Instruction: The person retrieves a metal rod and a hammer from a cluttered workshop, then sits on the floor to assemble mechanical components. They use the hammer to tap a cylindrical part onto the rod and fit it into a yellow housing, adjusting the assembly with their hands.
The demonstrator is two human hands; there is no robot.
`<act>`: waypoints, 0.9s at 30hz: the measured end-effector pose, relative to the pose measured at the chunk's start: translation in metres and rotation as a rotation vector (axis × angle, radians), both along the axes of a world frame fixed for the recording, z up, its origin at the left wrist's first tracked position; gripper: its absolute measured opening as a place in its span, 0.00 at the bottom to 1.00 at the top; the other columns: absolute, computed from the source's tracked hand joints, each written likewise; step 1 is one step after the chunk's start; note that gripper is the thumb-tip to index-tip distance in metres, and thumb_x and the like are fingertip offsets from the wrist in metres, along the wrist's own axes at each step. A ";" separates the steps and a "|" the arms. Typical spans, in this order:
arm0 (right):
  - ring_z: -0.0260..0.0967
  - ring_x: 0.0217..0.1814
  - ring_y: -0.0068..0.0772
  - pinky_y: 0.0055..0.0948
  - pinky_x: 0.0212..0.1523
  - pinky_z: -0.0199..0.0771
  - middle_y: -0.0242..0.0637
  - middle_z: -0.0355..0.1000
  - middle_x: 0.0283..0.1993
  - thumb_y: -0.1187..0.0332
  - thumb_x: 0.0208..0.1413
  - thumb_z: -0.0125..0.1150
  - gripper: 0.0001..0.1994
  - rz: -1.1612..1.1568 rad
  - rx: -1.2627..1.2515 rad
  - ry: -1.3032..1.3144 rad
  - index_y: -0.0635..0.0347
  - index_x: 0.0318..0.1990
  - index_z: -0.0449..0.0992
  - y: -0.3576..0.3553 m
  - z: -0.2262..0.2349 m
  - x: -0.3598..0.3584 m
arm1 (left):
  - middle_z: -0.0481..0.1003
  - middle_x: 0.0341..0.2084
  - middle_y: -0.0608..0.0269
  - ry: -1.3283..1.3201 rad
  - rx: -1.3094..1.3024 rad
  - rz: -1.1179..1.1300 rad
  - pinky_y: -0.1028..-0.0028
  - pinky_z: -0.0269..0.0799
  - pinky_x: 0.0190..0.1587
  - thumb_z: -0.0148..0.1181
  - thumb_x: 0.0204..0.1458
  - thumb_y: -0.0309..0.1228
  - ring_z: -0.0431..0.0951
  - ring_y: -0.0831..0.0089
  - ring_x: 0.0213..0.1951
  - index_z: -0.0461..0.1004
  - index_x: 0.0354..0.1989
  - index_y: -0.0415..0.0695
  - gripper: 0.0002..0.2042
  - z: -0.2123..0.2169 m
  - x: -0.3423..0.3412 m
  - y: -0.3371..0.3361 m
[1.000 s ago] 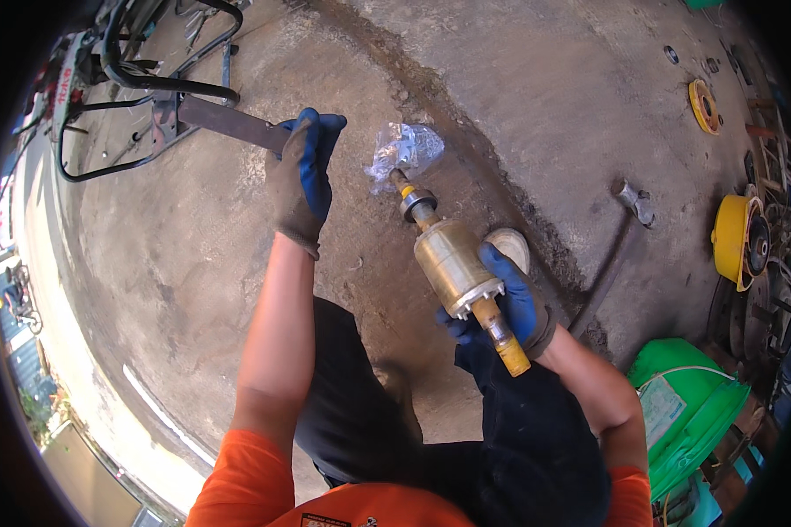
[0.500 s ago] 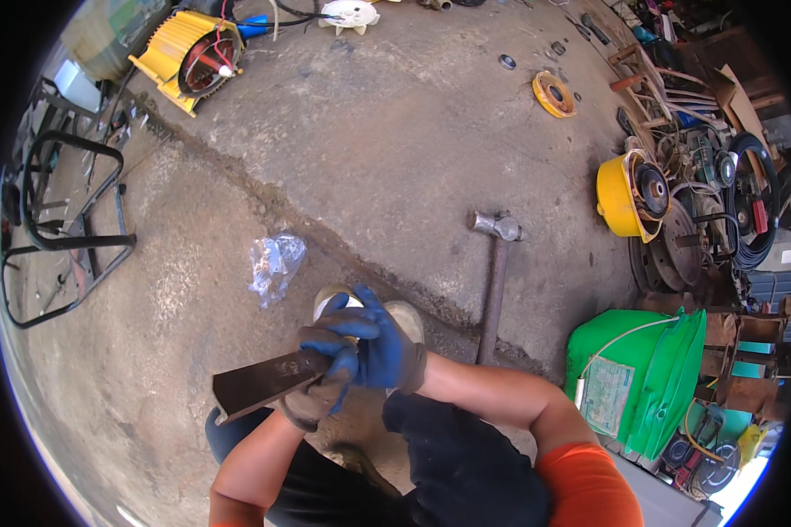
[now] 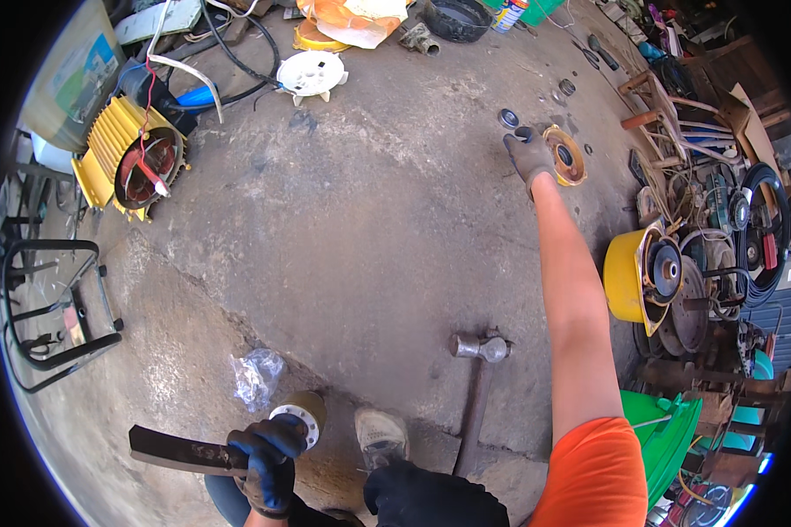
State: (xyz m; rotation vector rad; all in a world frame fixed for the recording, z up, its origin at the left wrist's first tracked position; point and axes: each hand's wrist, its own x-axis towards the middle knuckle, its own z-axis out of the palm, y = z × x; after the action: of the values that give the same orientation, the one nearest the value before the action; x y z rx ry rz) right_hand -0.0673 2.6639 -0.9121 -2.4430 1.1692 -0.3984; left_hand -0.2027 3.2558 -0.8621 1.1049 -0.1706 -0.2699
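I see my left hand (image 3: 268, 465) in a dark glove, fist closed around a flat dark metal bar (image 3: 180, 451), low beside the rotor end (image 3: 297, 413) | right hand (image 3: 529, 156) stretched far out, fingers curled onto a small bearing ring (image 3: 524, 134) beside the orange end cover (image 3: 564, 155) | hammer (image 3: 477, 378) lies on the concrete floor (image 3: 369, 228).

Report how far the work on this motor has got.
Done: the yellow motor housing stands open, an end cover lying apart. In hand: the left hand grips a flat metal bar; the right hand reaches a small ring beside that cover. Left: hammer and brass-coloured cylinder lie unheld, nothing reassembled.
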 end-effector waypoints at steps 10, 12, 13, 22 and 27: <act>0.70 0.60 0.52 0.44 0.63 0.65 0.52 0.73 0.56 0.49 0.59 0.49 0.24 -0.084 -0.382 0.535 0.57 0.53 0.77 -0.049 -0.024 0.085 | 0.65 0.18 0.59 0.092 0.083 0.156 0.65 0.66 0.32 0.53 0.63 0.43 0.66 0.65 0.21 0.59 0.29 0.48 0.16 0.003 0.004 -0.002; 0.71 0.58 0.51 0.43 0.62 0.67 0.52 0.74 0.53 0.50 0.59 0.51 0.23 -0.085 -0.421 0.421 0.59 0.50 0.79 -0.051 -0.021 0.086 | 0.66 0.18 0.59 0.092 0.072 0.136 0.64 0.66 0.32 0.53 0.63 0.44 0.67 0.65 0.21 0.60 0.29 0.48 0.16 0.006 0.005 -0.006; 0.72 0.57 0.49 0.43 0.61 0.68 0.52 0.75 0.52 0.51 0.59 0.52 0.23 -0.055 -0.373 0.321 0.60 0.50 0.79 -0.043 -0.023 0.089 | 0.66 0.18 0.58 0.102 0.081 0.137 0.64 0.66 0.32 0.53 0.62 0.44 0.67 0.65 0.21 0.60 0.29 0.48 0.16 0.010 0.005 -0.003; 0.71 0.47 0.25 0.29 0.48 0.73 0.42 0.72 0.52 0.73 0.57 0.62 0.17 0.895 0.814 -0.388 0.71 0.52 0.70 0.283 0.082 -0.101 | 0.73 0.36 0.47 0.107 -0.139 0.013 0.58 0.69 0.42 0.46 0.66 0.39 0.73 0.57 0.37 0.66 0.42 0.40 0.13 -0.018 0.016 0.008; 0.72 0.51 0.32 0.32 0.51 0.74 0.47 0.71 0.53 0.75 0.50 0.69 0.28 0.966 0.856 -0.421 0.69 0.59 0.67 0.413 0.088 -0.163 | 0.70 0.56 0.42 0.139 -0.359 -0.086 0.64 0.74 0.54 0.50 0.64 0.29 0.78 0.63 0.48 0.72 0.50 0.39 0.10 -0.022 0.027 0.006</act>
State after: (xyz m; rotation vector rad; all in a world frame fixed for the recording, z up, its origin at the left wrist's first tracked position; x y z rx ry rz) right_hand -0.2301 3.0765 -0.8245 -1.7288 -0.1084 -0.0585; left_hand -0.1753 3.2618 -0.8842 0.7216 -0.1363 -0.3761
